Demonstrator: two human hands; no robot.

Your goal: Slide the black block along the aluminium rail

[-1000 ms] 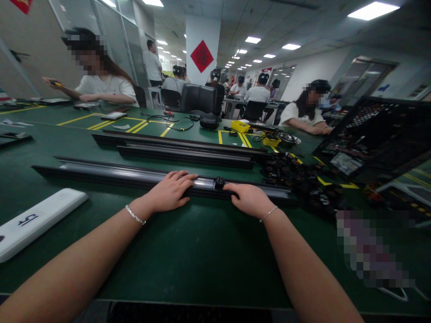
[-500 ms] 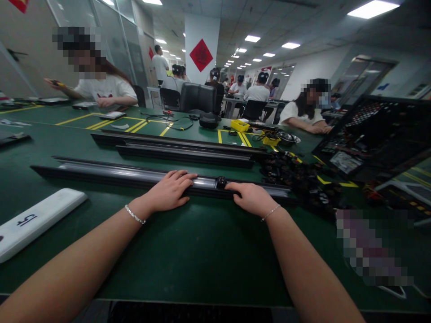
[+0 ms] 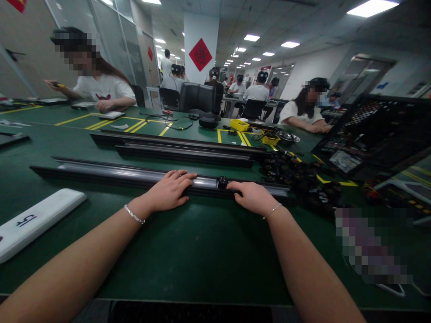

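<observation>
A long black channel-shaped rail (image 3: 101,172) with a shiny metallic inner strip lies across the green table in front of me. My left hand (image 3: 170,190) rests over its middle, fingers stretched across the strip and thumb apart at the near edge. On the rail, between my hands, sits a small black part (image 3: 222,181). The forefinger of my right hand (image 3: 254,197) reaches to the right side of that part, with the thumb below and apart from it. My other right fingers are curled and mostly hidden.
Two more black rails (image 3: 185,154) lie behind. At their right end is a pile of small black parts (image 3: 296,177), beside a tilted black case (image 3: 373,134). A white bar-shaped block (image 3: 40,222) lies at left. Co-workers (image 3: 104,89) sit across the table.
The small black part and my right hand are shifted very slightly to the right. My left hand stays on the rail.
</observation>
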